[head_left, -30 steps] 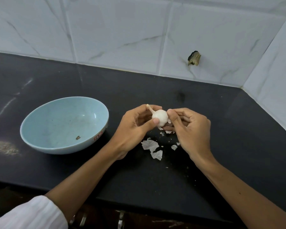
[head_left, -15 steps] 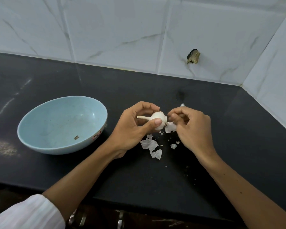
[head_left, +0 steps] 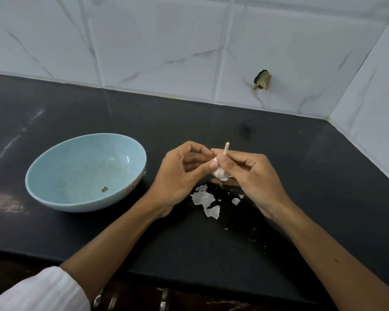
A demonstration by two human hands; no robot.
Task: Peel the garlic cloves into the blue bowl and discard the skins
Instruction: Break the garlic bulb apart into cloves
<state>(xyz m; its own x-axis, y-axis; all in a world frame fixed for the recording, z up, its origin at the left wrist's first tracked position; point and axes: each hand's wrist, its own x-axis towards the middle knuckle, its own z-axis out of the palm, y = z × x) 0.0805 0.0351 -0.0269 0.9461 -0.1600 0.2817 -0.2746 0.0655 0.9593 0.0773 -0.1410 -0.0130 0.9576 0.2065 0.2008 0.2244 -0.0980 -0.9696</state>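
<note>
A white garlic bulb point(head_left: 219, 172) with its stem pointing up is held between both hands above the black counter. My left hand point(head_left: 180, 176) pinches it from the left with thumb and fingertips. My right hand point(head_left: 247, 176) grips it from the right, thumb pressed on the bulb beside the stem. Most of the bulb is hidden by the fingers. The blue bowl point(head_left: 54, 198) stands to the left of my hands; it holds only a small brown scrap point(head_left: 104, 189). Torn white garlic skins point(head_left: 206, 199) lie on the counter just below my hands.
The black counter point(head_left: 301, 176) ends at a front edge near my forearms. White marble-patterned tiles form the back wall and the right wall, meeting in a corner at the far right. A broken hole point(head_left: 262, 80) shows in the back wall tile.
The bulb has been turned: its stem pointed left half a second ago and now points up. My right thumb has moved onto the bulb. Both hands sit a little closer together.
</note>
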